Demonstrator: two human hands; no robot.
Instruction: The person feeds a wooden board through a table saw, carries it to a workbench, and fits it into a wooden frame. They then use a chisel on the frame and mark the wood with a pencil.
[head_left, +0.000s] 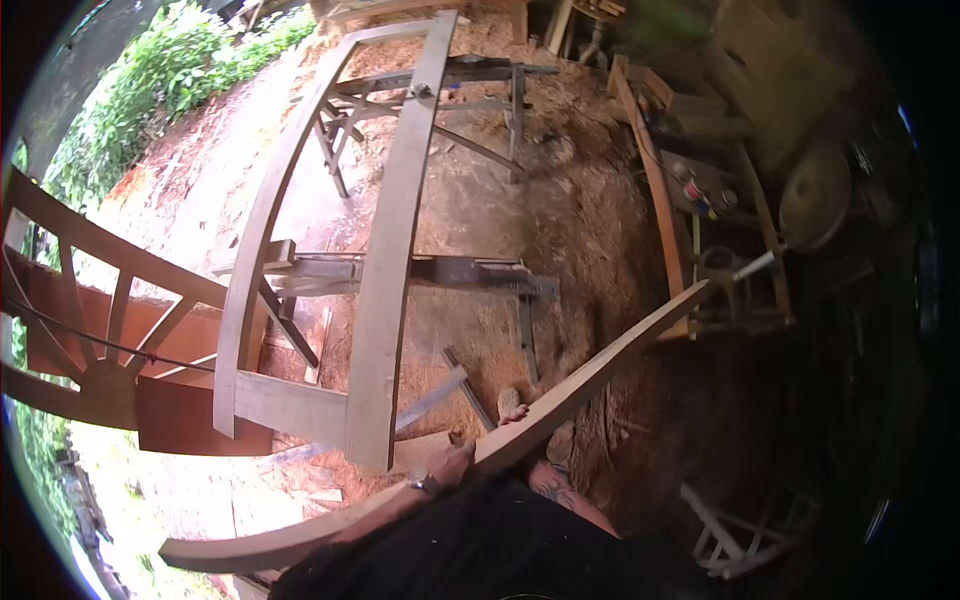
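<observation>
A long wooden beam (600,375) lies slantwise across my front, from the lower left up to the right. My left hand (450,463), with a watch on its wrist, is closed on the beam near its middle. My right hand (516,414) shows only fingertips curled over the beam's far edge; the tattooed forearm passes beneath the beam, and the palm is hidden. Just ahead, a long wooden frame (385,260) with a curved left side rests on two sawhorses (440,270).
Left of the frame leans a brown wooden panel (180,370) with radiating bars. On the right, a wooden rack (655,190) holds cans near the beam's far end. Offcuts (470,390) and sawdust lie on the ground. A slatted wooden piece (745,535) sits lower right.
</observation>
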